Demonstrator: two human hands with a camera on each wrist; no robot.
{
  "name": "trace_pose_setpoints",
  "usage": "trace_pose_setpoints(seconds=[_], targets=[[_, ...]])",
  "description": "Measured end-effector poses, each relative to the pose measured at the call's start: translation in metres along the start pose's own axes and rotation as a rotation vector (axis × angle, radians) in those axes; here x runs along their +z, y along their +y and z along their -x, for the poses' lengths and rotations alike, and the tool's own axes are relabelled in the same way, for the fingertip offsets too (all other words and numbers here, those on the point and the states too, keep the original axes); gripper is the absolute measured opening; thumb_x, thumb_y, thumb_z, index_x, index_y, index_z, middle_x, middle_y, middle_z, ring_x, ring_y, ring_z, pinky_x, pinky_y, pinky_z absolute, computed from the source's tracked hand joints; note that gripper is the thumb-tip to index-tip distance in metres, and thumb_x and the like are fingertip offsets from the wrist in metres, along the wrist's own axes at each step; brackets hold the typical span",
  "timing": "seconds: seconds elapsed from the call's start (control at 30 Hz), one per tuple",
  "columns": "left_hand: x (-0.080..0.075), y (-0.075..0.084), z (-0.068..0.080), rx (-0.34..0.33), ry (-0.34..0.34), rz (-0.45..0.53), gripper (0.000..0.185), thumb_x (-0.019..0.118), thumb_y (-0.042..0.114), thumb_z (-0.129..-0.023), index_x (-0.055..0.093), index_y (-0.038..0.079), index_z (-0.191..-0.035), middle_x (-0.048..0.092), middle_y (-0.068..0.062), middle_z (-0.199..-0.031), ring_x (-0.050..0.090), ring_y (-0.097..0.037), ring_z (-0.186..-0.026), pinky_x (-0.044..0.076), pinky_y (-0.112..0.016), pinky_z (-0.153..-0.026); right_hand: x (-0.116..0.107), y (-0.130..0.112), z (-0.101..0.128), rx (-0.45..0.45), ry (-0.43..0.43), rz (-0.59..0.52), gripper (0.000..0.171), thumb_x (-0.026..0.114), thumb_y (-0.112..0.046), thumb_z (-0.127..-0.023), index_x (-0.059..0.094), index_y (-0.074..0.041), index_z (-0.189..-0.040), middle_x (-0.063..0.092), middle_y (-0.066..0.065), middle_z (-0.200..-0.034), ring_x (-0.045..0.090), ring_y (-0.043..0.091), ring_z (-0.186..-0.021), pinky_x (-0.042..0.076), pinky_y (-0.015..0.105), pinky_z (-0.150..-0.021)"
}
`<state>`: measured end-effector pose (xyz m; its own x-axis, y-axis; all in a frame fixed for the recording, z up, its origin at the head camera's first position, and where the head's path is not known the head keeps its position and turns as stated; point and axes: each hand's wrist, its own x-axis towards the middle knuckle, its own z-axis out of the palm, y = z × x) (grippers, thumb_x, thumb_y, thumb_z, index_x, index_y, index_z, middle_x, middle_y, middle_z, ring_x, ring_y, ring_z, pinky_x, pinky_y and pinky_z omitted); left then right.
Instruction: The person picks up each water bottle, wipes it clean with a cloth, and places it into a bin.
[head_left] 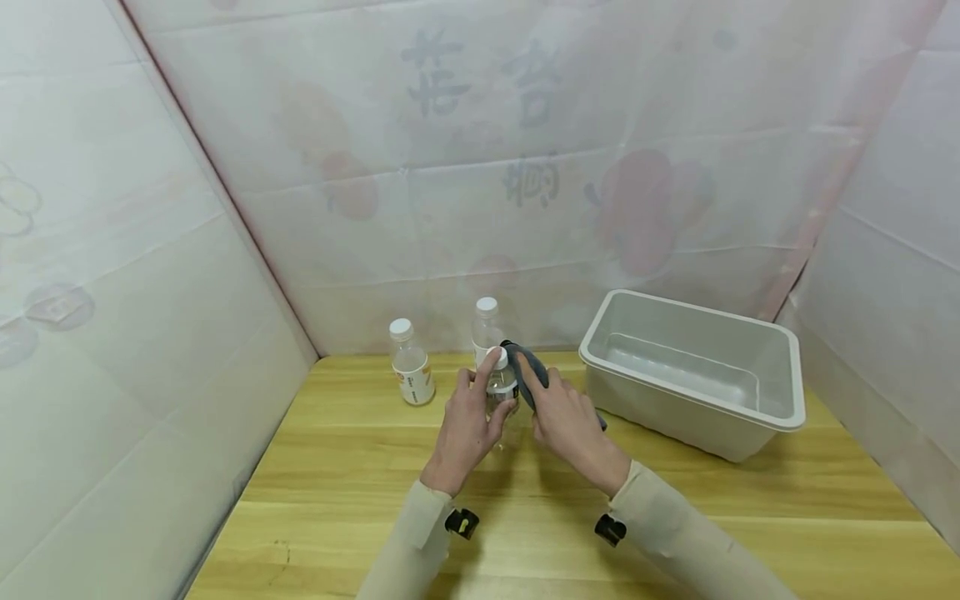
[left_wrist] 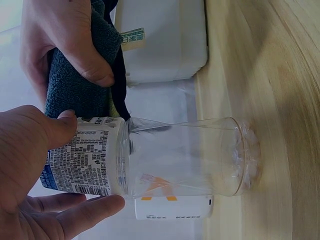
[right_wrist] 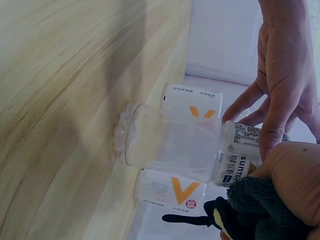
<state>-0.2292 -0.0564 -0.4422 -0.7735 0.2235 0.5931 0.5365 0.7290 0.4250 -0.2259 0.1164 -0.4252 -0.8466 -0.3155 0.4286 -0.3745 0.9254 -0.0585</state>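
My left hand [head_left: 467,425] grips a clear plastic bottle [left_wrist: 180,157] with a white cap around its printed label, thumb on one side and fingers on the other. The bottle is upright; I cannot tell if its base touches the table. In my right hand [head_left: 567,419] is a dark grey-green towel [left_wrist: 75,87], bunched up, with a black strap [right_wrist: 187,220] hanging from it. The towel lies against the bottle's label and cap side. Part of the label is hidden behind the hands and towel.
Two more capped bottles with white labels stand behind: one at the left [head_left: 414,375] and one by the back curtain [head_left: 486,327]. A light grey plastic bin [head_left: 675,417] sits on the wooden table [head_left: 322,517] to the right. Printed curtains enclose the back and sides.
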Motion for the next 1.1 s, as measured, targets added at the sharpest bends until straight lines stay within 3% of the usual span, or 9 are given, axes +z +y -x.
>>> trace_pose_setpoints(seconds=[0.27, 0.5, 1.1], targets=[[0.0, 0.0, -0.002, 0.006, 0.006, 0.002, 0.078, 0.071, 0.028, -0.096, 0.025, 0.029, -0.159, 0.054, -0.017, -0.106, 0.064, -0.025, -0.077, 0.056, -0.034, -0.064, 0.002, 0.001, 0.001, 0.015, -0.015, -0.023, 0.092, 0.079, -0.008, -0.077, 0.036, -0.015, -0.158, 0.062, 0.022, -0.096, 0.058, 0.027, -0.062, 0.047, 0.038, -0.043], [0.0, 0.001, -0.001, 0.008, 0.018, -0.018, 0.075, 0.071, 0.03, -0.096, 0.029, 0.027, -0.158, 0.054, -0.017, -0.104, 0.063, -0.025, -0.073, 0.055, -0.035, -0.062, 0.011, 0.004, 0.005, 0.015, -0.09, -0.014, 0.088, 0.079, -0.011, -0.079, 0.037, -0.014, -0.156, 0.062, 0.02, -0.093, 0.057, 0.026, -0.061, 0.044, 0.035, -0.044], [0.003, 0.001, 0.0, -0.005, 0.021, -0.019, 0.075, 0.071, 0.032, -0.096, 0.029, 0.026, -0.158, 0.055, -0.019, -0.108, 0.065, -0.027, -0.078, 0.058, -0.038, -0.065, 0.028, 0.005, 0.017, 0.022, -0.162, 0.008, 0.087, 0.081, -0.015, -0.081, 0.037, -0.014, -0.157, 0.064, 0.026, -0.107, 0.062, 0.028, -0.064, 0.045, 0.034, -0.043]])
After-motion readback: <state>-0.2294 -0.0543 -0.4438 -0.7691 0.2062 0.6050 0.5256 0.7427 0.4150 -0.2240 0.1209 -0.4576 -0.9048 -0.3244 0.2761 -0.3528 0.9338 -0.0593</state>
